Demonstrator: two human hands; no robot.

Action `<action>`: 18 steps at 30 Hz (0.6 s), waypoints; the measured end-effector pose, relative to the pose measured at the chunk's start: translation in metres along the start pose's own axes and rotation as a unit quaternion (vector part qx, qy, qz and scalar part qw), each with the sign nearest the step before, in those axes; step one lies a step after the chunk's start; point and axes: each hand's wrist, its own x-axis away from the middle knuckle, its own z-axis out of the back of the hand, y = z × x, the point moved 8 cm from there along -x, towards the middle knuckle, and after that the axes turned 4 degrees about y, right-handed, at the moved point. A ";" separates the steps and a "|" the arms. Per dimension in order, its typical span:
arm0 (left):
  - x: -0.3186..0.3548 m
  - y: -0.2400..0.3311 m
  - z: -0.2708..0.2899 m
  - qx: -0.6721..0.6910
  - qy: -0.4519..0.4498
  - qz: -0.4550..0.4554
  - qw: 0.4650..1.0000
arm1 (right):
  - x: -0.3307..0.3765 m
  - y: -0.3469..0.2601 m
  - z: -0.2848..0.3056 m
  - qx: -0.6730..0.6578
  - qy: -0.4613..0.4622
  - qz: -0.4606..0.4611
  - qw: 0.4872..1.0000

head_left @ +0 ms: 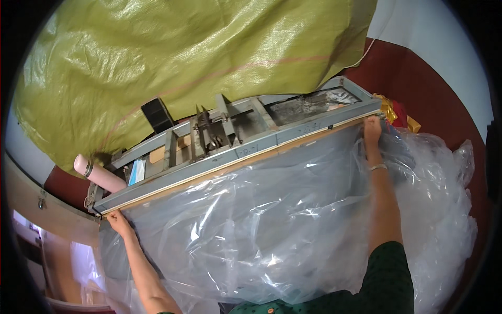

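A wide sheet of clear plastic film [235, 220] hangs in loose wrinkles in front of me. Its far edge lies along the tan strip on the front of a long grey metal frame [282, 138]. At the frame's left end, my left hand [120, 222] is closed on the film's corner. My right hand [372, 132] is a fist at the right end, gripping the film's other corner beside the frame. Between the two hands the film's edge runs fairly straight. The fingertips of both hands are partly hidden.
Inside the frame are metal crossbars, a rusty mechanism [208, 133] and a blue-and-white packet [137, 171]. A pink bottle [102, 174] leans at its left end. Behind stand a black box [157, 115] and a yellow woven sheet [193, 52]. More bunched film [439, 209] lies right.
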 end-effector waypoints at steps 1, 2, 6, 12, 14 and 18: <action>-0.003 -0.005 0.007 0.012 0.022 0.001 1.000 | -0.001 0.011 -0.003 -0.112 -0.026 -0.070 0.991; -0.006 -0.009 0.016 0.023 0.044 0.002 0.999 | 0.001 0.021 -0.010 -0.221 -0.051 -0.140 0.964; 0.000 -0.004 0.035 0.110 0.075 0.017 0.991 | 0.009 -0.001 -0.014 -0.163 -0.049 -0.094 0.981; 0.044 0.060 0.018 -0.314 -0.133 -0.329 0.881 | 0.000 0.005 0.002 -0.119 -0.071 -0.010 0.990; 0.060 0.056 0.019 -0.311 -0.205 -0.384 0.845 | 0.008 -0.016 0.016 -0.088 -0.052 0.084 0.991; 0.068 0.092 0.052 -0.346 -0.236 -0.282 0.863 | 0.027 -0.074 0.052 0.008 -0.177 0.042 0.983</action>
